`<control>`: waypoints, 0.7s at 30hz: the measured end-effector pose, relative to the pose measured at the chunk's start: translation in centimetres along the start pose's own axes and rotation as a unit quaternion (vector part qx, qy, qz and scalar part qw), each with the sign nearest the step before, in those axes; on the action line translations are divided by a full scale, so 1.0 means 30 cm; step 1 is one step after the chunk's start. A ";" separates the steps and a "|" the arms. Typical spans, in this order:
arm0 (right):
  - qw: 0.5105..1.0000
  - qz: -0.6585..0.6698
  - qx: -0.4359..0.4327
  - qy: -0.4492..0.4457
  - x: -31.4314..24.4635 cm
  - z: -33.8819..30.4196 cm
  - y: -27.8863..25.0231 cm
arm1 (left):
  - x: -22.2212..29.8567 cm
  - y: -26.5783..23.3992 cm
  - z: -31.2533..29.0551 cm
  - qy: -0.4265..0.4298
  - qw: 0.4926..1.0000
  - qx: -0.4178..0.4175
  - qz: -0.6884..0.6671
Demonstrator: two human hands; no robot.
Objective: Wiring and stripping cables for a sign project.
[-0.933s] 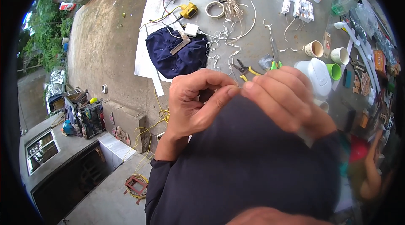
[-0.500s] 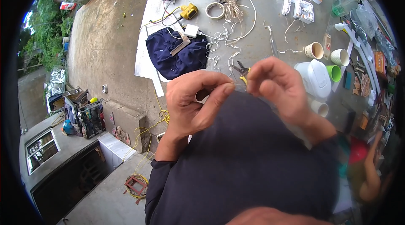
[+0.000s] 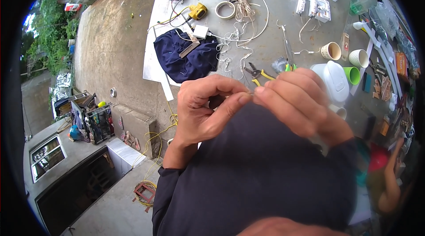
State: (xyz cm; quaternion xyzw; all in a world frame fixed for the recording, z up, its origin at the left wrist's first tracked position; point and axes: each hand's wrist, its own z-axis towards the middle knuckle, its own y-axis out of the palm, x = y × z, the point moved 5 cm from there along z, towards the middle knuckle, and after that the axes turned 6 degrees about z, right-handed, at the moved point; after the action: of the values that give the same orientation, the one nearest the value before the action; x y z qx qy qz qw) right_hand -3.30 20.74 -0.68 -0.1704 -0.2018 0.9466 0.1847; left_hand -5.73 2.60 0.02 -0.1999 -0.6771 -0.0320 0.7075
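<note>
1. Outdoor daylight, flat and even.
2. Grey metal worktable (image 3: pixel 283 37), its left edge over a bare concrete yard floor (image 3: pixel 115 46).
3. Green trees (image 3: pixel 48 37) along the yard's far left.
4. Low grey building with a white-framed window (image 3: pixel 46 163) at lower left.

Left hand (image 3: pixel 206 110) and right hand (image 3: pixel 299 103) raised close before the camera, fingertips meeting, pinching a thin wire (image 3: pixel 239 96) between them above a dark-sleeved arm. Behind, on the grey table (image 3: pixel 274 28): yellow-handled pliers (image 3: pixel 259 73), a dark blue cloth (image 3: pixel 188 57), a roll of tape (image 3: pixel 226 9), tangled white wire (image 3: pixel 241 3), two paper cups (image 3: pixel 331 51), a white jug (image 3: pixel 333 81).
</note>
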 end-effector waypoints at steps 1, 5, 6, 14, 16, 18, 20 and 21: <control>1.000 0.001 0.001 0.000 0.000 0.001 0.002 | 0.017 0.000 0.007 0.049 0.997 0.007 0.067; 0.940 0.233 -0.039 0.247 0.056 -0.007 0.025 | 0.066 0.015 0.029 0.208 0.942 0.031 0.263; 0.876 0.325 -0.062 0.351 0.075 -0.025 0.046 | 0.055 0.014 0.035 0.208 0.942 0.030 0.262; 0.312 0.695 -0.056 0.646 0.042 -0.173 0.156 | 0.037 0.022 0.039 0.333 0.876 -0.035 0.347; 0.344 0.697 -0.024 0.629 0.035 -0.177 0.155 | 0.021 0.013 0.056 0.311 0.905 -0.038 0.288; 0.612 0.537 -0.042 0.579 0.037 -0.141 0.104 | -0.001 0.002 0.059 0.287 0.930 -0.041 0.225; 0.817 0.322 -0.062 0.474 0.030 -0.101 0.078 | -0.074 -0.031 0.060 0.096 0.994 -0.040 0.030; 0.932 0.154 -0.024 0.328 0.009 -0.073 0.061 | -0.075 -0.042 0.061 0.054 0.997 -0.057 0.000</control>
State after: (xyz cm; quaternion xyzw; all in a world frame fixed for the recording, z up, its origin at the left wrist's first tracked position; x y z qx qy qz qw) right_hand -3.17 19.99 -3.43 -0.5050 -0.1242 0.8495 0.0883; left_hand -8.05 1.54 -1.87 -0.2375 -0.6348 -0.0813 0.7308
